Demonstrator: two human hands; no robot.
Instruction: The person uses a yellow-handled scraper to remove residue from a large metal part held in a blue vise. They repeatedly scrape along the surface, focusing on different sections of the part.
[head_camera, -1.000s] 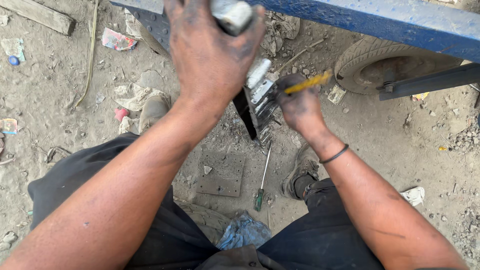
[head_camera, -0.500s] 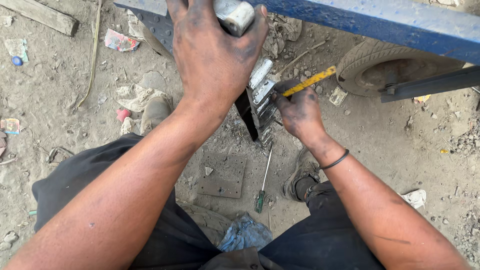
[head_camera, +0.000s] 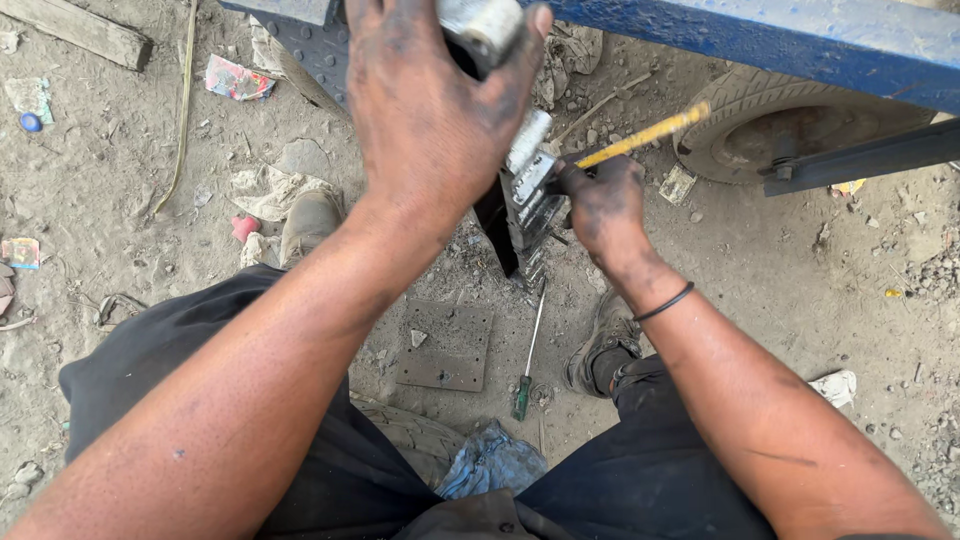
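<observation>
My left hand (head_camera: 430, 110) is wrapped round the top of a grimy metal part (head_camera: 525, 200), steadying it upright, while my right hand (head_camera: 600, 205) grips a yellow-handled tool (head_camera: 645, 135) pressed to its side (tip hidden behind my fingers). I'd say I'm prying or loosening; next wants firm, steady leverage. Below: dusty ground (head_camera: 800, 300), a metal plate (head_camera: 445, 345), a green-handled screwdriver (head_camera: 525, 365), a tyre (head_camera: 790, 125) under the blue frame (head_camera: 760, 30).

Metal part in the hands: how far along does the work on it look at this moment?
Mid-work. The left hand grips the top of the metal part, held off the ground. The right hand works a yellow-handled tool against its side. A green-handled screwdriver and a flat metal plate lie on the dirt, untouched. Nothing visible marks the part as finished.
</observation>
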